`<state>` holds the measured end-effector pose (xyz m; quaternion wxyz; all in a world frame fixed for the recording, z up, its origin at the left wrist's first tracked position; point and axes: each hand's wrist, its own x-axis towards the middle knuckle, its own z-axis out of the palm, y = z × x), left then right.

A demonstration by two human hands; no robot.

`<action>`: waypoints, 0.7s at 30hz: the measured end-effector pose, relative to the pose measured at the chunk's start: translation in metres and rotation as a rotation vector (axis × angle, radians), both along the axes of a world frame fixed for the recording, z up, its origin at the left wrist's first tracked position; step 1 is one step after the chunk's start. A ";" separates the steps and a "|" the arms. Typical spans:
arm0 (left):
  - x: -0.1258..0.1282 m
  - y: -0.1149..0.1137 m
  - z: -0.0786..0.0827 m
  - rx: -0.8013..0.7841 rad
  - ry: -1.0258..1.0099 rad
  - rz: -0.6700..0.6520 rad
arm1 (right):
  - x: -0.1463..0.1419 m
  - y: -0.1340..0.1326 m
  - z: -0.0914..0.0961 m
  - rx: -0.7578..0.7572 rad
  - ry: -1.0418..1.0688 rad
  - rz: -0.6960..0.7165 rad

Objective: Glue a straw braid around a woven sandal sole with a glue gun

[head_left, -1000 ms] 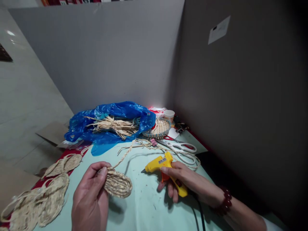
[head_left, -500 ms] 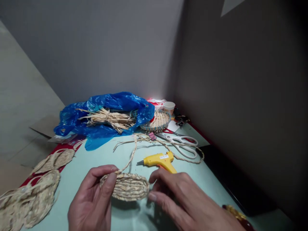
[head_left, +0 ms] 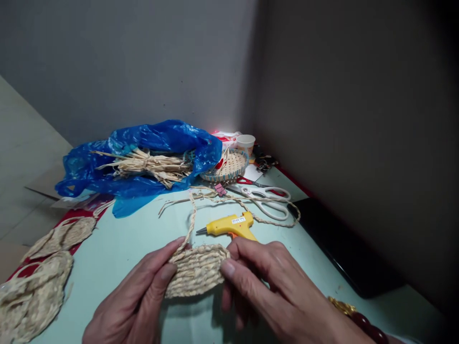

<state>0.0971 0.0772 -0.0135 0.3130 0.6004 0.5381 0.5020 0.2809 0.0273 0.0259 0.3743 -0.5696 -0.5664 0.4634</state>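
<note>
Both my hands hold a small oval sole of braided straw (head_left: 196, 270) above the pale green table (head_left: 122, 243). My left hand (head_left: 138, 301) pinches its left end between thumb and fingers. My right hand (head_left: 272, 291) grips its right end, thumb on top. A loose braided straw cord (head_left: 191, 220) runs from the sole's far edge toward the back of the table. A yellow hot glue gun (head_left: 231, 225) lies on the table just behind the sole, nozzle pointing left, touched by neither hand.
A blue plastic bag (head_left: 143, 157) with a straw bundle (head_left: 147, 165) lies at the back. Beside it are a small woven basket (head_left: 227, 165), a paper cup (head_left: 245, 142) and white scissors (head_left: 267, 198). Woven straw sandals (head_left: 39, 282) lie at the left. Grey partitions enclose the back and right.
My right hand let go of the glue gun, which now lies on the table, and came over to grip the straw sole's right end. The view has dropped a little.
</note>
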 end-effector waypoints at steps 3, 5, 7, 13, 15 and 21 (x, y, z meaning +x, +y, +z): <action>0.003 0.000 0.003 0.061 0.057 -0.065 | 0.001 0.000 0.002 -0.025 0.025 0.020; 0.005 0.001 0.005 0.077 0.100 -0.123 | 0.002 -0.001 0.005 -0.028 0.016 0.037; 0.006 0.001 0.006 0.076 0.120 -0.153 | 0.002 -0.001 0.006 -0.028 0.014 0.052; 0.004 -0.001 0.006 0.073 0.149 -0.135 | 0.003 -0.003 -0.001 -0.006 0.010 0.022; 0.004 -0.001 0.006 0.084 0.154 -0.151 | 0.003 -0.003 -0.001 0.006 -0.005 0.031; 0.005 -0.003 0.009 0.089 0.144 -0.171 | 0.003 -0.003 0.004 0.167 -0.234 -0.014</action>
